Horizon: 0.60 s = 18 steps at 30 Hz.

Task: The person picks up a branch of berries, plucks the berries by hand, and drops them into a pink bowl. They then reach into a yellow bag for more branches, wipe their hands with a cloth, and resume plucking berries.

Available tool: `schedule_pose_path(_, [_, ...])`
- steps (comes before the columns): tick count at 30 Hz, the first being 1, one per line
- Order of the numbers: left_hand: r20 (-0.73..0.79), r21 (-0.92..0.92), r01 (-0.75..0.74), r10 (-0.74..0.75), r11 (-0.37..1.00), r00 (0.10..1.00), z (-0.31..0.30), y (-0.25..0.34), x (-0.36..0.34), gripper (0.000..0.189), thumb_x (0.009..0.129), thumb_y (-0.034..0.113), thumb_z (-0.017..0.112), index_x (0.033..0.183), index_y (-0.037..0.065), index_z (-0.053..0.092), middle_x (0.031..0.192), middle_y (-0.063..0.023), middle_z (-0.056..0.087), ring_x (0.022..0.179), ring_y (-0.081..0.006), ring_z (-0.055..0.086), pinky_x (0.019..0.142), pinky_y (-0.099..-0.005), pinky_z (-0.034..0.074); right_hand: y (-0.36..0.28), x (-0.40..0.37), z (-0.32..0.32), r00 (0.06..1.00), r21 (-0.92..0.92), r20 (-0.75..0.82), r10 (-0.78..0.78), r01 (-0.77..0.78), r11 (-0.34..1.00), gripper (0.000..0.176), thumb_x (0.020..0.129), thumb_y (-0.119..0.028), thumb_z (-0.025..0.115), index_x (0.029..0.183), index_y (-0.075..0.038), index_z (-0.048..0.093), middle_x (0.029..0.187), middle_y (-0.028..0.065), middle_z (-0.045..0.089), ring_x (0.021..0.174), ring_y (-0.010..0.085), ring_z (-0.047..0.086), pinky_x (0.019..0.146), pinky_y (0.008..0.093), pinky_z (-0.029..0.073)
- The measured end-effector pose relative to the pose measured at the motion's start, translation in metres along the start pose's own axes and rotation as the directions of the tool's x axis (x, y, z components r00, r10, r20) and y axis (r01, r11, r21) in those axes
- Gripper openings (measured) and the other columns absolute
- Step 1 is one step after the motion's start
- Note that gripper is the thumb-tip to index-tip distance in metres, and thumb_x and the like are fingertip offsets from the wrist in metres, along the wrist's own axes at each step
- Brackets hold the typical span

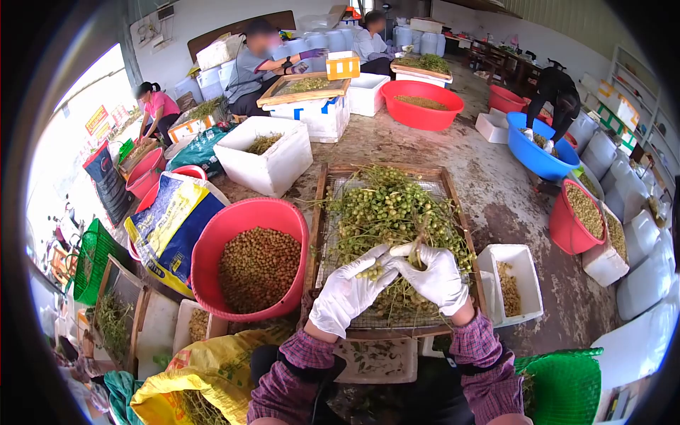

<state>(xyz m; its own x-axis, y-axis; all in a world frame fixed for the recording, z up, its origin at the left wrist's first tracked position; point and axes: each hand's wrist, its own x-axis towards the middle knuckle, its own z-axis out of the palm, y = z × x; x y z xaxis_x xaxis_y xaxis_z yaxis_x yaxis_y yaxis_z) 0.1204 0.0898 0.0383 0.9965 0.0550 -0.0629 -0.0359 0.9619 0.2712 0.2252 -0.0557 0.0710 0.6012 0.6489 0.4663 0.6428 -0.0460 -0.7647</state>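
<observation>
Both my hands wear white gloves and meet over a wire-mesh screen in a wooden frame (322,212). A heap of stalks with small round green fruits (397,212) lies on the mesh. My left hand (353,289) is cupped with its fingers closed round a few green fruits (371,272). My right hand (435,278) is closed in a pinch on a fruit stalk (419,244), its fingertips touching those of my left. Beside the screen on the left stands a red tub (303,244) with many loose brownish-green fruits (258,268).
A white foam box (528,273) with pale fruits is right of the screen. A yellow sack (212,368) lies at lower left, a green basket (567,382) at lower right. Several people work behind, near a red basin (421,120) and a blue tub (535,156).
</observation>
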Motion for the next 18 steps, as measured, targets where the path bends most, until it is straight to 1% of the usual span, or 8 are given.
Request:
schedule_pose_path(2, [-0.034, -0.029, 0.030, -0.031, 0.999, 0.999, -0.010, -0.005, 0.004, 0.034, 0.094, 0.007, 0.043, 0.125, -0.006, 0.046, 0.124, -0.0172, 0.052, 0.108, -0.0266, 0.056, 0.094, -0.0373, 0.047, -0.004, 0.000, 0.005, 0.998, -0.271, 0.058, -0.039, 0.053, 0.961, 0.017, 0.075, -0.016, 0.071, 0.087, -0.004, 0.068, 0.072, 0.0124, 0.067, 0.060, 0.0225, 0.066, 0.058, 0.0289, 0.052])
schedule_pose_path(4, [-0.089, -0.031, 0.041, -0.044, 0.999, 0.995, -0.018, -0.009, 0.007, 0.031, 0.094, 0.008, 0.045, 0.123, -0.003, 0.049, 0.119, -0.0125, 0.056, 0.101, -0.0219, 0.059, 0.089, -0.0351, 0.051, -0.003, 0.000, 0.010, 0.991, -0.371, 0.080, -0.105, 0.128, 0.920, 0.017, 0.074, -0.017, 0.068, 0.087, -0.006, 0.069, 0.069, 0.0140, 0.065, 0.056, 0.0263, 0.063, 0.053, 0.0319, 0.050])
schedule_pose_path(7, [-0.172, 0.043, 0.039, -0.031, 0.998, 0.985, -0.013, -0.011, 0.005, 0.023, 0.092, 0.008, 0.049, 0.112, -0.002, 0.056, 0.109, -0.0124, 0.061, 0.097, -0.0234, 0.060, 0.084, -0.0343, 0.052, 0.000, -0.002, 0.013, 0.987, -0.465, 0.082, -0.136, 0.159, 0.871, 0.016, 0.074, -0.017, 0.065, 0.086, -0.007, 0.068, 0.066, 0.0149, 0.063, 0.052, 0.0284, 0.061, 0.049, 0.0338, 0.049])
schedule_pose_path(8, [-0.216, 0.142, -0.020, 0.051, 0.990, 0.975, -0.005, -0.013, 0.004, 0.024, 0.091, 0.008, 0.052, 0.113, -0.002, 0.055, 0.110, -0.0108, 0.060, 0.098, -0.0212, 0.060, 0.084, -0.0330, 0.052, 0.000, -0.002, 0.013, 0.988, -0.489, 0.075, -0.135, 0.155, 0.858, 0.016, 0.074, -0.016, 0.064, 0.086, -0.006, 0.067, 0.064, 0.0150, 0.062, 0.051, 0.0285, 0.060, 0.048, 0.0340, 0.049])
schedule_pose_path(12, [-0.170, 0.446, -0.039, 0.127, 0.894, 0.977, -0.007, -0.017, 0.002, 0.029, 0.090, 0.009, 0.055, 0.117, -0.002, 0.053, 0.110, -0.0095, 0.060, 0.102, -0.0199, 0.058, 0.091, -0.0332, 0.048, 0.014, -0.004, 0.018, 0.985, -0.474, 0.101, -0.141, 0.172, 0.863, 0.012, 0.075, -0.015, 0.063, 0.082, -0.004, 0.064, 0.060, 0.0149, 0.060, 0.049, 0.0292, 0.059, 0.047, 0.0345, 0.048])
schedule_pose_path(15, [-0.241, 0.506, 0.063, 0.072, 0.860, 0.968, -0.003, -0.009, -0.001, 0.033, 0.091, 0.010, 0.054, 0.121, -0.003, 0.050, 0.117, -0.0121, 0.057, 0.108, -0.0212, 0.056, 0.097, -0.0339, 0.045, 0.014, -0.004, 0.012, 0.991, -0.129, 0.036, -0.132, 0.136, 0.982, 0.010, 0.078, -0.013, 0.062, 0.080, -0.004, 0.063, 0.060, 0.0158, 0.060, 0.050, 0.0296, 0.059, 0.047, 0.0337, 0.047])
schedule_pose_path(16, [-0.174, 0.373, 0.016, 0.053, 0.928, 0.983, -0.004, -0.009, 0.001, 0.034, 0.092, 0.011, 0.053, 0.122, -0.003, 0.050, 0.120, -0.0133, 0.055, 0.109, -0.0217, 0.055, 0.097, -0.0344, 0.044, 0.012, -0.001, 0.010, 0.992, -0.122, 0.019, -0.128, 0.129, 0.984, 0.014, 0.077, -0.018, 0.063, 0.079, -0.004, 0.062, 0.057, 0.0152, 0.058, 0.049, 0.0317, 0.058, 0.046, 0.0380, 0.046])
schedule_pose_path(18, [-0.035, 0.077, -0.055, 0.057, 0.996, 0.998, -0.007, -0.008, 0.004, 0.034, 0.093, 0.013, 0.050, 0.124, -0.002, 0.048, 0.125, -0.0156, 0.052, 0.112, -0.0228, 0.053, 0.099, -0.0354, 0.043, 0.006, 0.001, -0.009, 0.997, -0.500, 0.002, -0.072, 0.064, 0.864, 0.016, 0.077, -0.022, 0.066, 0.082, -0.006, 0.065, 0.058, 0.0150, 0.059, 0.050, 0.0310, 0.059, 0.046, 0.0378, 0.046])
